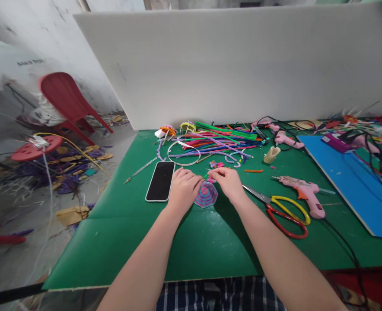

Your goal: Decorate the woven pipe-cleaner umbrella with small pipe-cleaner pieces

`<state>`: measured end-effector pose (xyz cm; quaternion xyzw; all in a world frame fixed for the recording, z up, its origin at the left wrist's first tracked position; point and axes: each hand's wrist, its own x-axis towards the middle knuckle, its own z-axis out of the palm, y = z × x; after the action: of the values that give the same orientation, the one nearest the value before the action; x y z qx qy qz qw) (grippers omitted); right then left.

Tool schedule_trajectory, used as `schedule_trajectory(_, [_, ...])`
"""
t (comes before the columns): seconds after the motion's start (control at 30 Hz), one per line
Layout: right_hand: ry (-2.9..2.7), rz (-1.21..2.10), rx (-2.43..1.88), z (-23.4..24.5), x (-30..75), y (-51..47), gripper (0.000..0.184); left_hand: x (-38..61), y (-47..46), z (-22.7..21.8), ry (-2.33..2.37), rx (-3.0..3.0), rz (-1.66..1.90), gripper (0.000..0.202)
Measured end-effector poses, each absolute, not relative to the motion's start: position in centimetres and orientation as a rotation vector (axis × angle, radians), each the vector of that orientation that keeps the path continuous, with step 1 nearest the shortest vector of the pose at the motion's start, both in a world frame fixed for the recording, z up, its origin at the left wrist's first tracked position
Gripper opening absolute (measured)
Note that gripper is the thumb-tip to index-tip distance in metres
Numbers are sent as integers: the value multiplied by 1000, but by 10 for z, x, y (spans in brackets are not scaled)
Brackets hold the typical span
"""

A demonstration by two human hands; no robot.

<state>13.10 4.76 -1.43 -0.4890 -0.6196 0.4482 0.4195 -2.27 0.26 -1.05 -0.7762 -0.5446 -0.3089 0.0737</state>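
1. Twelve o'clock from mid-view: a white panel (230,65), upright along the far edge of the tabletop (119,242).
2. Three o'clock: a blue board (343,177), with a purple box (336,142) at its far end.
3. Eight o'clock: a phone (160,181), screen dark.
4. Nine o'clock: a red stool (43,151); towards ten, a red chair (61,97).

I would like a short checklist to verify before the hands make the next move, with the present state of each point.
1. Octagonal striped piece near both hands: ok, between left hand and right hand.
2. Right hand's grip secure: cannot tell, detail too small.
3. Scissors away from arms: not ok, blade tip beside right forearm.
4. Pink glue gun beside scissors, apart from hands: ok.
5. That gun cool: cannot tell.
6. Smartphone well away from left hand: not ok.
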Motion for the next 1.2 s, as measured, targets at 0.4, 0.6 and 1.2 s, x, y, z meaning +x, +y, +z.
schedule_trajectory(0.4, [-1628,1078,-1242,-12,132,47,24,-23,3,-11,-1657,-2334,-930,18])
schedule_trajectory(0.6, [-1782,682,-1223,-14,132,44,18,-25,2,-9,-1714,-2287,-960,19])
schedule_trajectory(1.2, [-2127,363,-1112,-16,132,43,12,-25,3,-10,-1797,-2246,-1026,17])
